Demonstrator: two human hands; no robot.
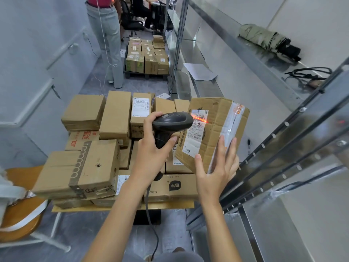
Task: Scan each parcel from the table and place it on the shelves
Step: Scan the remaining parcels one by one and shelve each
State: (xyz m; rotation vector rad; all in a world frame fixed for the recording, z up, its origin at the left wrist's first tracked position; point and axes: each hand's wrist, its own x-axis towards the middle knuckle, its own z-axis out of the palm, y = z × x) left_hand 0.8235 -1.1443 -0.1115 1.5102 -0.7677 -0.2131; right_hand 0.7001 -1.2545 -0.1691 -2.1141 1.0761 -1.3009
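Parcel, a brown taped cardboard box [213,129], tilts above the table [170,205], cradled by the right hand's [217,171] straight fingers; left hand [151,154] grips the black scanner [172,121], shelves [255,103] right.

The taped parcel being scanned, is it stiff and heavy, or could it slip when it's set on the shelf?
The parcel probably keeps its shape, though its cardboard looks creased and dented. It seems fairly light: the right hand alone props it up with mostly straight fingers. The glossy tape under those fingers may be slippery, so it could slide.
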